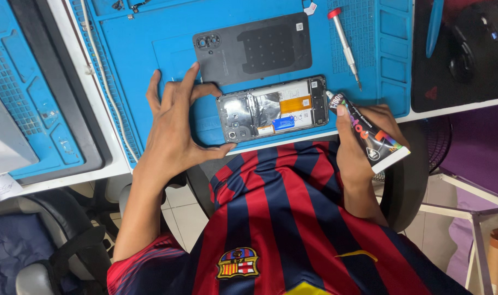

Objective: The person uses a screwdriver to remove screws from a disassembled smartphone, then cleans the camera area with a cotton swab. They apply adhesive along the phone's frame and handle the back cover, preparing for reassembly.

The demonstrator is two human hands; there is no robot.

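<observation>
Head view, phone: the opened phone (272,110) lies flat at the near edge of the blue mat (139,49), back side up, showing metal shields, an orange strip and a small blue part.
Left hand: the left hand (172,125) has spread fingers; thumb and forefinger pinch the phone's left end.
Right hand: the right hand (361,145) is wrapped around a glue tube (366,133), nozzle at the phone's right end.
Nearby: dark back cover (252,48) and screwdriver (344,45) lie above.

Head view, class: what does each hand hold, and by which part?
The right hand grips a glue tube around its body, nozzle at the opened phone. The left hand steadies that phone by its camera end, fingertips on the edges.
</observation>
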